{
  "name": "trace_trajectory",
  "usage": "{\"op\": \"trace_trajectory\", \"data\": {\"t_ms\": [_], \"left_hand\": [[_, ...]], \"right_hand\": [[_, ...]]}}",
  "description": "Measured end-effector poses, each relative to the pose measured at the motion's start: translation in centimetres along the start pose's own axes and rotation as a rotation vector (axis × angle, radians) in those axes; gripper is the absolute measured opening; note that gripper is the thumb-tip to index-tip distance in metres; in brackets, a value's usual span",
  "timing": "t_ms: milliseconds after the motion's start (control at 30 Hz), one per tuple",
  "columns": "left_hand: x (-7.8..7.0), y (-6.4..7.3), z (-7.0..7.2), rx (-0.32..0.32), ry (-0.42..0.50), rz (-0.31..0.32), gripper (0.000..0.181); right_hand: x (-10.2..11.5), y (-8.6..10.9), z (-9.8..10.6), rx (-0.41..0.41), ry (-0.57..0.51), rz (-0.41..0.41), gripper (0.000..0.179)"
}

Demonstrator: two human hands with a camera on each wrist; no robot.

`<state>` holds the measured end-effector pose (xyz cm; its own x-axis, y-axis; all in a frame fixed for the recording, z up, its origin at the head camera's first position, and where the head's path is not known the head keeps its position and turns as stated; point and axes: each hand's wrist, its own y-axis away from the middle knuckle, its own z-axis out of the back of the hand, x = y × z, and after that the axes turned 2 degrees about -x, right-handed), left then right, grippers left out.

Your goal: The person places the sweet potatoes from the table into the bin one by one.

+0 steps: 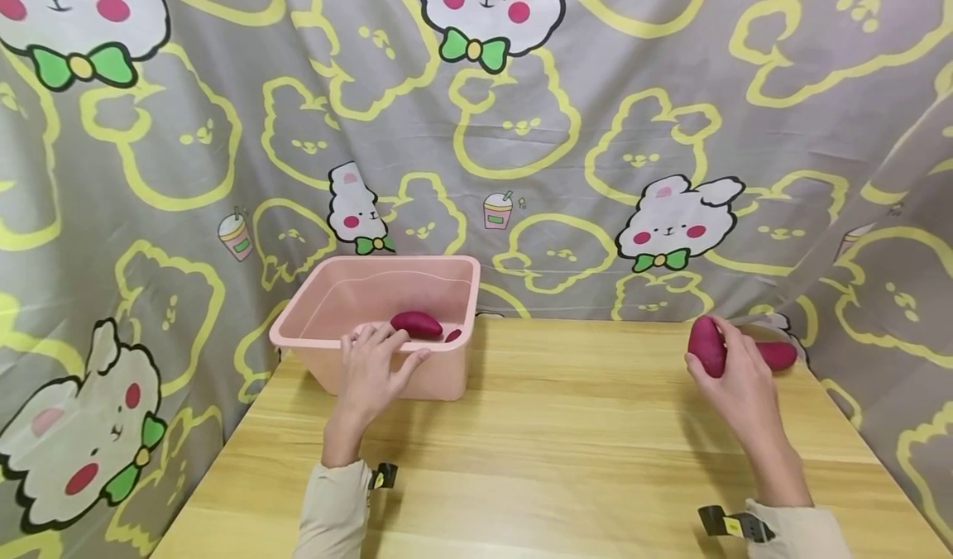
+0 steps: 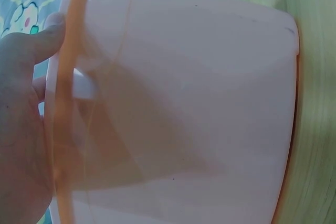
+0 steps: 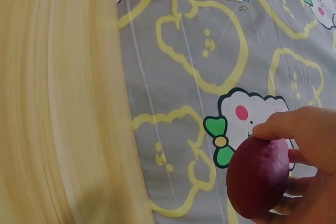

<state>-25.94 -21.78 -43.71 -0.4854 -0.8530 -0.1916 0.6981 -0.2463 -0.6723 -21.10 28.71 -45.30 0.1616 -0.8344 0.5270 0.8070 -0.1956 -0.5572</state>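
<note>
If brought too near the patterned curtain [image 1: 476, 145], liable to drag against loose folds just behind the far edge of the table [image 1: 566, 443]. On that table, toward the left, note the pink bin [image 1: 447, 375], upright with its mouth facing up. If tugged by the near rim alone, likely to skid or tilt, judging by light-looking plastic and little load inside. Over that rim, note the left grip [image 1: 372, 377], hooked on with fingers inside and thumb outside, pinching the near wall. If slackened, may leave the pink bin free to slide under any knock. Far right, well apart from the pink bin, note the right grip [image 1: 747, 379], raised above the table and pinching the held sweet potato [image 1: 706, 347] between thumb and fingers. Because of rounded, smooth-looking skin, could slip or roll out under a jolt or a loosened thumb; if let go too high, may strike the rim or bounce. Behind the right grip, partly hidden, note the outer sweet potato [image 1: 778, 355], lying near the table's right rear corner; if nudged, apt to roll toward the patterned curtain. Inside the pink bin, note also the inner sweet potato [image 1: 418, 325], a likely cause of glancing or bruising if hit from above. Beside that, smallest of all, note a dark red sliver [image 1: 453, 336], hard to tell whether separate.
</note>
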Motion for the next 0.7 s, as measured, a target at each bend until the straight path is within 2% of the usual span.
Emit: {"op": "trace_trajectory", "data": {"t_ms": [267, 700], "left_hand": [[0.2, 0.2, 0.1, -0.005, -0.002, -0.002, 0.034], [0.1, 0.0, 0.1, 0.020, -0.004, 0.002, 0.034]], "right_hand": [[1.0, -0.5, -0.8, 0.005, -0.010, 0.033, 0.069], [1.9, -0.7, -1.3, 0.016, -0.016, 0.029, 0.068]]}}
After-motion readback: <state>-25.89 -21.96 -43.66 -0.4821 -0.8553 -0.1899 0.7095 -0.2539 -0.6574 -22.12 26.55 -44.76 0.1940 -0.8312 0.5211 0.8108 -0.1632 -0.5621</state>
